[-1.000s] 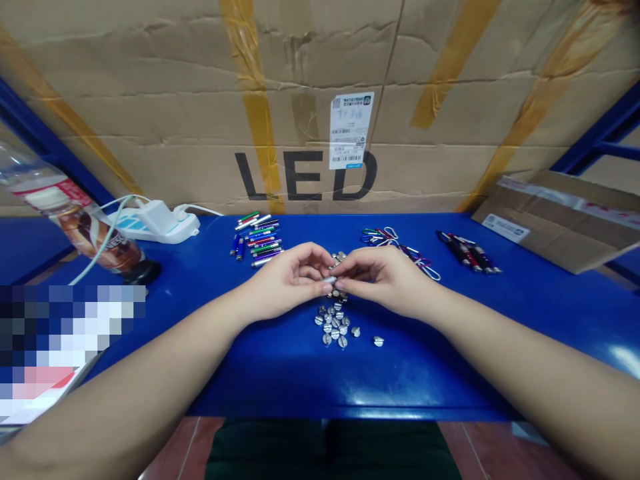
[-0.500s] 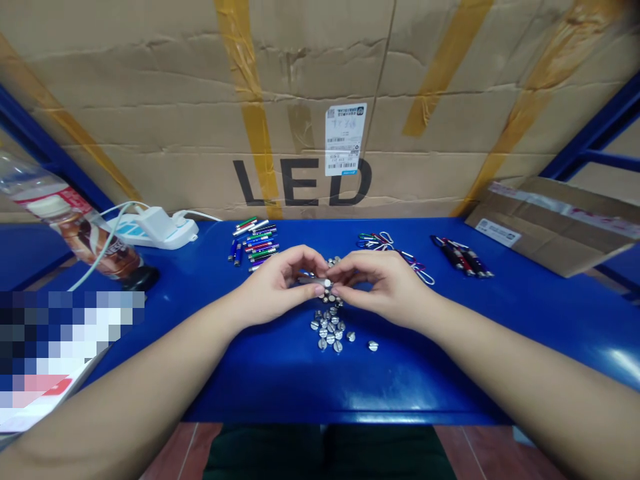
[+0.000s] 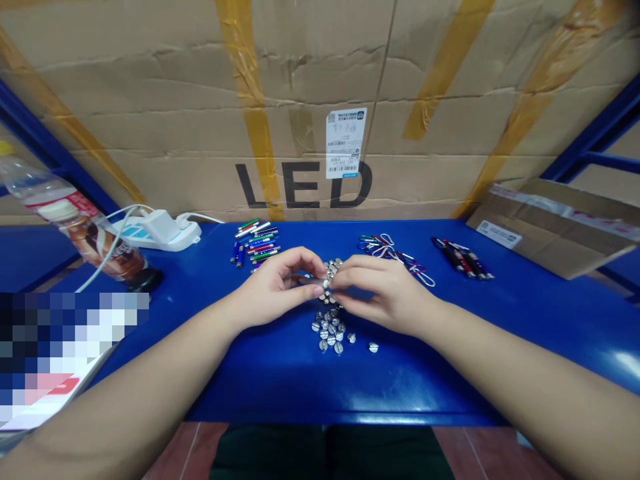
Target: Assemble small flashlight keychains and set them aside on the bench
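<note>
My left hand (image 3: 283,287) pinches a slim silver-grey tube (image 3: 313,282) between thumb and fingers, its pale round end pointing right. Close by that end, my right hand (image 3: 383,290) is curled with its fingertips bunched. Whatever those fingertips hold, if anything, is too small to make out. Behind and below the fingers lies a pile of small round metal pieces (image 3: 330,297), partly covered by the hands. Nearer to me are several slotted silver caps (image 3: 331,328) in a loose cluster, and a single cap (image 3: 373,347) lies off to the right.
Coloured metal tubes (image 3: 257,243) lie at the back left. Carabiner clips (image 3: 395,257) and finished-looking dark pens with clips (image 3: 463,259) are at the back right, by a cardboard box (image 3: 555,223). A power strip (image 3: 185,233) and bottles (image 3: 107,247) stand left on the blue table (image 3: 280,387).
My right fingertips have shifted slightly right, off the tube's end, and show more of the metal pile. My left hand keeps the tube in nearly the same place.
</note>
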`<state>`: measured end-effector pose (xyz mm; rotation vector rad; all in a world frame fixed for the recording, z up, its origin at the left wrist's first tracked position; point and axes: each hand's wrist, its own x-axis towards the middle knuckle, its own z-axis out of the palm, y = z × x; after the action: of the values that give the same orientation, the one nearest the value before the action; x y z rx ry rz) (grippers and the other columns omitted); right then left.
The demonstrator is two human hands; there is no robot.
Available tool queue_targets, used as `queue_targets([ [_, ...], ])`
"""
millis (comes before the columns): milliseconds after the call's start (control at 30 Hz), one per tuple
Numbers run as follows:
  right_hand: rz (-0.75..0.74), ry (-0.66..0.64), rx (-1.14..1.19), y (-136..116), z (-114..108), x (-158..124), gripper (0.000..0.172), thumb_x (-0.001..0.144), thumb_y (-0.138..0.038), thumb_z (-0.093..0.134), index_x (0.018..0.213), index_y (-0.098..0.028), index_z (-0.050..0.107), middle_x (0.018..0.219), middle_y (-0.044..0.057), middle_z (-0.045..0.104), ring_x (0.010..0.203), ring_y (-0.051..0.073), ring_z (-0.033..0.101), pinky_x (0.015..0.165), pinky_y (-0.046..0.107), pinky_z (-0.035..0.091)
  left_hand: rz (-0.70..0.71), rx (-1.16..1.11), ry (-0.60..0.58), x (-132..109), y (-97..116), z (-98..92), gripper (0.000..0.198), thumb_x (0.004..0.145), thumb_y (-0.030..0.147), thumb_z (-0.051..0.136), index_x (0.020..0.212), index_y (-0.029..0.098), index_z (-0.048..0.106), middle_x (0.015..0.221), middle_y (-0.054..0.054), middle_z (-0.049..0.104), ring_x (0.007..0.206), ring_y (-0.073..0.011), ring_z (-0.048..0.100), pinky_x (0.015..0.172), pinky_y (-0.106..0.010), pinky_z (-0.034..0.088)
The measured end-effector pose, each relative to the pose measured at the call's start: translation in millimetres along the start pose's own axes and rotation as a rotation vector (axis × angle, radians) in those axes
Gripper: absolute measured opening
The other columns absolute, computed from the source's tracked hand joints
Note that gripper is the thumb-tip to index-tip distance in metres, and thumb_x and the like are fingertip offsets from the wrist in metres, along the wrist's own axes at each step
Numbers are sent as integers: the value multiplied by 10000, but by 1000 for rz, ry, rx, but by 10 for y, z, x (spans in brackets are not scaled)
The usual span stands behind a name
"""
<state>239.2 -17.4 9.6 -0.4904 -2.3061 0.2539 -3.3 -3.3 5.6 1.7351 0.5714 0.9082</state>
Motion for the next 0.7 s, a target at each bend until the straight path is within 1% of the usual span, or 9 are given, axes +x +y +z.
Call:
queue_targets([
  [133,-6,-45,-24,8,1,-6,128,992,-160,615,1085,-181,700,995,89,688,896,177,676,807,304,573,10,-16,-13,-3,9,2,202,895,178,772,1038,169,630,1028,-31,651,993,-141,656,926,-295,559],
  [367,-32,17,-22,-11,-55,11,126,983,-135,602,1079,-195,658,966,64,713,879,167,670,796,291,562,53,29,-34,-14,22,-23,192,909,194,761,1059,188,642,1042,-28,675,1007,-139,657,952,-293,537],
  [467,15,-3,-79,29,-110,10,101,991,-167,576,1030,-198,663,934,66,715,855,184,663,783,317,551,60,71,-28,-18,39,-39,187,912,224,757,1060,187,649,1046,-42,686,999,-159,666,938,-317,548],
  [567,151,-91,-254,132,-182,-11,123,975,-198,579,1008,-193,697,957,94,720,908,237,657,850,396,530,43,203,3,-16,59,-73,196,922,275,745,1080,177,682,1077,-71,709,988,-182,664,918,-336,545],
  [633,260,-205,-391,215,-231,-34,141,952,-197,599,995,-193,733,972,111,723,953,276,647,920,457,499,2,314,26,-11,69,-105,225,949,311,707,1128,175,707,1095,-90,723,963,-194,662,880,-348,545],
  [700,347,-315,-464,282,-270,-58,148,931,-190,622,976,-197,763,973,115,727,966,292,642,966,491,469,-19,412,27,-5,72,-137,248,979,321,658,1177,185,718,1116,-96,725,966,-208,661,871,-363,543],
])
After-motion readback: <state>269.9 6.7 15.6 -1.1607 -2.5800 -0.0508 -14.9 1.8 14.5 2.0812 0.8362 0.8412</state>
